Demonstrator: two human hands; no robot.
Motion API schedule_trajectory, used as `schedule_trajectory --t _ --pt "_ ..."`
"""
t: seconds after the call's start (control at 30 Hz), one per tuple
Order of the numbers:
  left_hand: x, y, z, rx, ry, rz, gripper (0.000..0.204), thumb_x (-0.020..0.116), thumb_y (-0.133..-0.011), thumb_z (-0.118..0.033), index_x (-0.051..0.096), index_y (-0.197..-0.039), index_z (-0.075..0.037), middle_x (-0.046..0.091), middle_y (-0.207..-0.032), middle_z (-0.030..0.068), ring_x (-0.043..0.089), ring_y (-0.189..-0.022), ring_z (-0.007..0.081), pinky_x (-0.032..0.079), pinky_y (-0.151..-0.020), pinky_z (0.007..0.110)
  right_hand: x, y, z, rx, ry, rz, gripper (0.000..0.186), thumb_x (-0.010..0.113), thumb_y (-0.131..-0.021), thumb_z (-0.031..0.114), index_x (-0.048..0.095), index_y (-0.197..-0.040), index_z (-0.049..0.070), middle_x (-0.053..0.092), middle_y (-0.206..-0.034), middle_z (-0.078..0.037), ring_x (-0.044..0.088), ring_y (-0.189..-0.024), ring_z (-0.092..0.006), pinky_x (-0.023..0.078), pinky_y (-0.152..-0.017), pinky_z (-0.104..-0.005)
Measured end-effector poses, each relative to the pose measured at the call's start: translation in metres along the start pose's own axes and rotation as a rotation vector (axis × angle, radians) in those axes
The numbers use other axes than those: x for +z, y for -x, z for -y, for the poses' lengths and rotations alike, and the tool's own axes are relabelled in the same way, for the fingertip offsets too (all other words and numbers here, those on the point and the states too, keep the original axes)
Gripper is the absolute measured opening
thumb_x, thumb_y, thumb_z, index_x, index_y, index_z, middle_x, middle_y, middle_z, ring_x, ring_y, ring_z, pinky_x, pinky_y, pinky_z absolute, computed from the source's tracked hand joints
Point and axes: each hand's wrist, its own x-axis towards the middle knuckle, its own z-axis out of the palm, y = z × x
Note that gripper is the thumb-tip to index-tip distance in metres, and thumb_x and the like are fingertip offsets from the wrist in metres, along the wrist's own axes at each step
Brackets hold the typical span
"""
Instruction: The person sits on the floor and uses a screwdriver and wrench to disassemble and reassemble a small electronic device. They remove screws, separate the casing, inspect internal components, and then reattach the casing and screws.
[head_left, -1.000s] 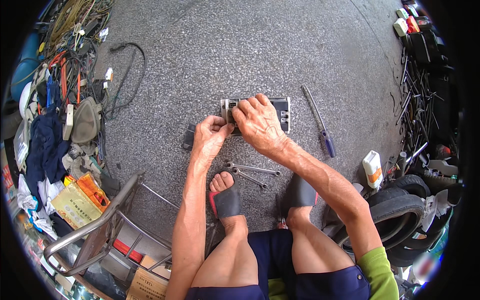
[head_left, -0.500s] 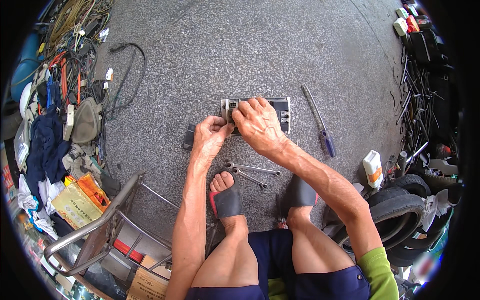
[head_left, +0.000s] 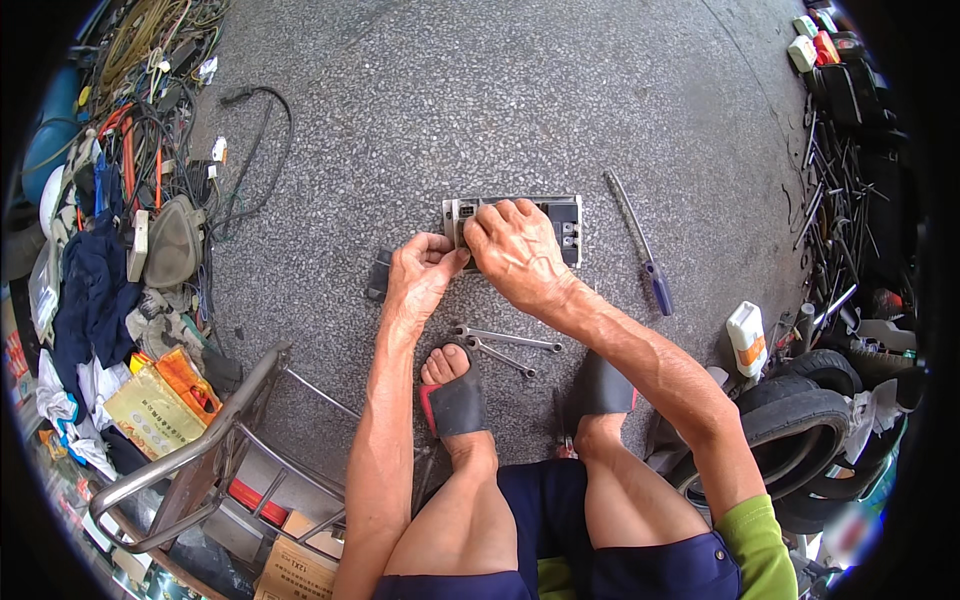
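Note:
A flat silver-cased electrical unit (head_left: 572, 213) lies on the speckled floor in front of my feet. Black blocks with metal screw terminals show at its right end, and a small socket at its left. Over its middle, my right hand (head_left: 520, 250) is curled with the fingers closed; whatever they grip is hidden beneath. My left hand (head_left: 422, 275) pinches thumb against forefinger at the unit's near left edge, close to the right fingertips. What lies in that pinch cannot be made out. Just left of it sits a small black block (head_left: 380, 274).
Two open-ended wrenches (head_left: 515, 340) lie between my feet and the unit. A screwdriver with a blue handle (head_left: 656, 288) lies to the right. Cables (head_left: 160, 110) and cloths crowd the left side, with a metal-tube frame (head_left: 190, 465) nearer. A white bottle (head_left: 745, 338) stands by tyres (head_left: 790, 430).

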Motion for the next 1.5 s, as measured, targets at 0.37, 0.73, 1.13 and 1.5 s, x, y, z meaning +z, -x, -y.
schedule_trajectory --t 0.37,0.73,1.13,1.5 --pt "-0.0013 0.0009 0.0003 -0.014 -0.022 0.037 0.028 0.073 -0.091 -0.021 0.067 -0.106 0.002 0.069 -0.089 0.0045 0.063 -0.082 0.0107 0.049 -0.078 0.026 0.0016 0.0016 -0.0015 0.033 -0.034 0.002 0.015 0.068 -0.078 0.017 0.066 -0.088 0.005 0.062 -0.087 -0.008 0.062 -0.085 -0.0246 0.047 -0.075 -0.039" --pt "0.0 0.0009 -0.0008 -0.03 -0.008 0.028 0.029 0.076 -0.09 -0.023 0.067 -0.104 0.001 0.069 -0.087 0.0039 0.063 -0.08 0.0104 0.049 -0.078 0.027 -0.0043 0.0008 -0.0033 0.133 -0.122 0.021 0.015 0.071 -0.079 0.014 0.064 -0.091 0.006 0.063 -0.085 -0.007 0.062 -0.084 -0.0255 0.049 -0.076 -0.0398" --pt "-0.0009 0.0001 0.0011 -0.028 -0.005 0.035 0.032 0.077 -0.089 -0.024 0.067 -0.106 0.001 0.07 -0.088 0.0047 0.063 -0.081 0.011 0.049 -0.079 0.028 -0.0017 0.0029 -0.0052 0.125 -0.156 -0.006 0.013 0.072 -0.076 0.014 0.065 -0.087 0.009 0.062 -0.085 -0.005 0.061 -0.084 -0.0256 0.048 -0.075 -0.0404" --pt "-0.0015 -0.0001 0.0022 -0.023 -0.004 0.032 0.031 0.077 -0.088 -0.022 0.066 -0.106 0.001 0.07 -0.088 0.006 0.064 -0.082 0.0137 0.05 -0.081 0.03 0.0016 0.0042 -0.0092 0.104 -0.187 -0.06 0.013 0.071 -0.077 0.014 0.067 -0.089 0.009 0.061 -0.087 -0.004 0.06 -0.086 -0.0246 0.048 -0.075 -0.0397"
